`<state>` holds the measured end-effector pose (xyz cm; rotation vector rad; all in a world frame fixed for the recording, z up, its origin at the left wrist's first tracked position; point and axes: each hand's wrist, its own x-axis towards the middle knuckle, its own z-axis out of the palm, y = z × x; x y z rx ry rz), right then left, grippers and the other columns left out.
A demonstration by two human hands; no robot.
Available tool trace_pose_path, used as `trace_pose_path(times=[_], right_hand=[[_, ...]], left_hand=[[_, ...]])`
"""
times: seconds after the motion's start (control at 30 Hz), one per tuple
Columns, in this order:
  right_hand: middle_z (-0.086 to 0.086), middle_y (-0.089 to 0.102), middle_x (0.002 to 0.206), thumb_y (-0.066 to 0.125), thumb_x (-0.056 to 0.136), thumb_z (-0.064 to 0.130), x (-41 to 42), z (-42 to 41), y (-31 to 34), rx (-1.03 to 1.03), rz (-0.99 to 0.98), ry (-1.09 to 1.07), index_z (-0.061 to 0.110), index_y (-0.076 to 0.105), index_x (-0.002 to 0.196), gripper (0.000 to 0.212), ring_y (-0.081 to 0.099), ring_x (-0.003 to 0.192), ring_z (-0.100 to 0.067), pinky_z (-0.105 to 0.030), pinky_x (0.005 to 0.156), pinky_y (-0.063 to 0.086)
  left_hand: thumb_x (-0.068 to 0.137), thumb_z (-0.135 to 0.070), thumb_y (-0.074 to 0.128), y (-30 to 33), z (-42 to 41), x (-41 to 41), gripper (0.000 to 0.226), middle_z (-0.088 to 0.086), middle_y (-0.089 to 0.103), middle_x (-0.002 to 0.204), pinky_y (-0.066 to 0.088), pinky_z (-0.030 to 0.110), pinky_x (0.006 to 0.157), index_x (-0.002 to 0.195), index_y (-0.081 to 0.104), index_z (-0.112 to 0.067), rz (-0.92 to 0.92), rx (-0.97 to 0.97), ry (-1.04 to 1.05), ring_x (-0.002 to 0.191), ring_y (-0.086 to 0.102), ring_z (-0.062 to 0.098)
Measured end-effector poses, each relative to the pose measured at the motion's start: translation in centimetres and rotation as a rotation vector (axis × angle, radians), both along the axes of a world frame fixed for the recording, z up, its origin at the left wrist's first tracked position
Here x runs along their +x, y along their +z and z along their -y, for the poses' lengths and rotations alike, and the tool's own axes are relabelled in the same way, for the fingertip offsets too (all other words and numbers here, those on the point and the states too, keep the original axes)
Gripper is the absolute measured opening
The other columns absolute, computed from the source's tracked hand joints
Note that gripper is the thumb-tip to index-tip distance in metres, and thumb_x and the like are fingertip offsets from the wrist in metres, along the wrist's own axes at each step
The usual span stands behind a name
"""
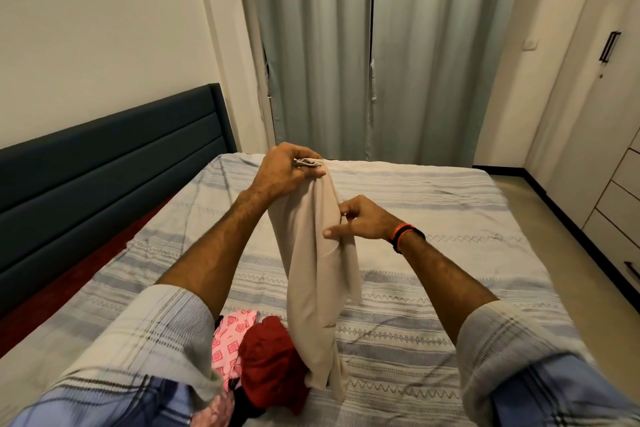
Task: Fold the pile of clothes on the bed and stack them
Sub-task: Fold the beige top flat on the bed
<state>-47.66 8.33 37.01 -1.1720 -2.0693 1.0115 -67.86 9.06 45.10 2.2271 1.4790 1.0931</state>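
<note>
Head view: left hand [289, 166] grips the top hem of a beige garment [318, 263] with curled fingers, holding it high so the cloth hangs straight above the bed [433, 204]. Right hand [360, 218] pinches a side edge lower down between thumb and forefinger, likely to find the seam and even the halves before folding. Pink patterned cloth [228, 343] and red cloth [270, 364] wait unfolded, touching, at the bed's near edge.
</note>
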Motion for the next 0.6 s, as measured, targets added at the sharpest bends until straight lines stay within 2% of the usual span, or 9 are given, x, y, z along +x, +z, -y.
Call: trace_pose_path(times=[0.07,0.13,0.23,0.3,0.37,0.47,0.5,0.53,0.6], right_hand=[[0.005,0.073,0.095,0.085,0.073,0.039,0.0,-0.1,-0.5,-0.021,0.098,-0.009,0.016,0.077,0.098,0.034,0.065,0.089,-0.012,-0.028,0.081,0.054],[0.002,0.072,0.094,0.086,0.069,0.044,0.1,0.1,-0.7,-0.071,0.198,0.001,0.015,0.075,0.094,0.040,0.066,0.090,-0.016,-0.032,0.080,0.057],[0.001,0.068,0.100,0.087,0.063,0.053,0.2,0.7,-0.5,-0.115,0.437,0.013,0.013,0.067,0.103,0.060,0.063,0.093,-0.020,-0.031,0.081,0.054],[0.001,0.064,0.107,0.086,0.063,0.055,0.3,0.9,-0.5,-0.129,0.509,-0.020,0.014,0.057,0.111,0.069,0.060,0.098,-0.021,-0.034,0.087,0.052],[0.000,0.064,0.106,0.083,0.070,0.052,0.3,0.8,-0.6,-0.091,0.463,-0.027,0.015,0.056,0.109,0.060,0.060,0.097,-0.021,-0.032,0.082,0.051],[0.002,0.073,0.092,0.083,0.075,0.042,0.2,0.8,-0.6,-0.036,0.174,-0.032,0.015,0.074,0.097,0.037,0.067,0.087,-0.020,-0.029,0.074,0.056],[0.007,0.074,0.084,0.083,0.075,0.041,0.2,0.7,-0.6,-0.015,0.097,-0.053,0.018,0.077,0.091,0.029,0.068,0.080,-0.015,-0.029,0.073,0.057],[0.014,0.071,0.072,0.083,0.075,0.039,0.3,0.7,-0.3,0.008,0.073,-0.053,0.022,0.078,0.082,0.019,0.065,0.068,-0.007,-0.026,0.067,0.055],[0.018,0.061,0.057,0.083,0.076,0.038,0.3,0.6,0.1,0.019,0.192,-0.025,0.023,0.073,0.071,0.019,0.056,0.058,-0.003,-0.017,0.056,0.044]], left_hand=[[0.082,-0.030,0.078,0.0,0.0,0.1,0.029,-0.001,0.074,0.101,0.048,0.024,0.083,0.107,0.076,-0.016,-0.002,0.004,0.021,0.091,0.064,0.011],[0.081,-0.032,0.079,0.0,0.0,0.1,0.031,0.000,0.074,0.102,0.050,0.026,0.085,0.107,0.076,-0.017,-0.003,0.006,0.044,0.092,0.065,0.013],[0.081,-0.035,0.078,-0.2,0.0,0.0,0.032,0.001,0.075,0.103,0.051,0.030,0.087,0.107,0.076,-0.017,-0.006,0.020,0.069,0.092,0.065,0.014],[0.082,-0.034,0.077,-0.2,0.1,0.0,0.033,0.003,0.074,0.105,0.050,0.028,0.086,0.109,0.076,-0.015,0.006,0.025,0.075,0.091,0.063,0.013],[0.083,-0.033,0.076,-0.3,0.3,0.0,0.033,0.004,0.074,0.106,0.049,0.027,0.086,0.109,0.075,-0.013,0.016,0.035,0.080,0.090,0.062,0.012],[0.084,-0.032,0.075,-0.3,0.4,0.0,0.032,0.005,0.074,0.106,0.048,0.026,0.084,0.109,0.075,-0.013,0.027,0.037,0.088,0.090,0.062,0.012],[0.084,-0.032,0.075,-0.3,0.4,0.0,0.031,0.005,0.074,0.105,0.049,0.027,0.084,0.109,0.075,-0.013,0.028,0.034,0.090,0.090,0.062,0.013],[0.084,-0.032,0.075,-0.3,0.4,0.0,0.031,0.005,0.074,0.105,0.050,0.028,0.085,0.109,0.075,-0.013,0.024,0.032,0.092,0.090,0.063,0.013],[0.082,-0.034,0.077,-0.2,0.4,-0.1,0.032,0.004,0.075,0.103,0.053,0.031,0.087,0.108,0.076,-0.014,0.015,0.034,0.099,0.089,0.064,0.014]])
